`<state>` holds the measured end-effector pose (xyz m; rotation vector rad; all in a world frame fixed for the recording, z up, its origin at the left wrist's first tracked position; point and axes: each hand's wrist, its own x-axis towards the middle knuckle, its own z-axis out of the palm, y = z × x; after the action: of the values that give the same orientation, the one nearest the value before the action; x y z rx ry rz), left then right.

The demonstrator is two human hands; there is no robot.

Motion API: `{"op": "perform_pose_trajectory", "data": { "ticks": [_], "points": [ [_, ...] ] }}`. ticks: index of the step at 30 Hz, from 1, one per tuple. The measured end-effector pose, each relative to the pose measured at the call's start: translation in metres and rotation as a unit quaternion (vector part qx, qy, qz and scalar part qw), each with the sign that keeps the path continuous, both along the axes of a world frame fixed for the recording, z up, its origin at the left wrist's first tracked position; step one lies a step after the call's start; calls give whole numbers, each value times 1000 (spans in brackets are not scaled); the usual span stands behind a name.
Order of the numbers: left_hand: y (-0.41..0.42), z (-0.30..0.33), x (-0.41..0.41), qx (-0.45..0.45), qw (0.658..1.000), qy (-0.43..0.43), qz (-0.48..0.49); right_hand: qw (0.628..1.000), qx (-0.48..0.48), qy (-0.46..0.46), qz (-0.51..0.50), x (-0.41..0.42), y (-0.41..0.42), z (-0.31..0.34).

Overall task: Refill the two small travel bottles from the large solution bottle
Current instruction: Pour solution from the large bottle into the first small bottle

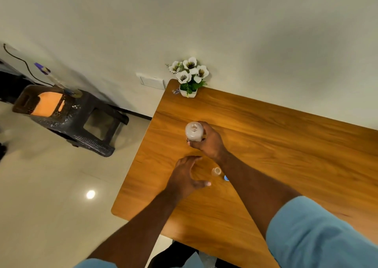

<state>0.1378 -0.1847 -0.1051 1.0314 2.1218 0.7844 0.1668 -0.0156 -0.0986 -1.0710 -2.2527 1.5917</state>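
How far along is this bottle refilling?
Done: the large bottle is uncapped. In hand: the right hand grips it upright on the table; the left hand is open nearby. Left: one small open bottle looks unfilled; no second is visible.

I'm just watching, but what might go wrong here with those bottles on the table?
The big bottle in the right hand has no cap, so tipping it could spill. The small clear bottle stands close under the right forearm, which might knock it over. The left hand hovers nearby and could bump it too.
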Motion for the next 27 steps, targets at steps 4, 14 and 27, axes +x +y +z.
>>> {"op": "perform_pose_trajectory", "data": {
  "ticks": [4,14,27],
  "points": [
    [6,0,-4,-7,1000,-6,-23,999,8,23,-26,8,4,19],
    [35,-6,6,-28,994,9,-102,986,59,48,-152,93,32,87],
    [85,40,20,92,988,-116,-42,963,92,89,-237,182,33,139]
  ]
}}
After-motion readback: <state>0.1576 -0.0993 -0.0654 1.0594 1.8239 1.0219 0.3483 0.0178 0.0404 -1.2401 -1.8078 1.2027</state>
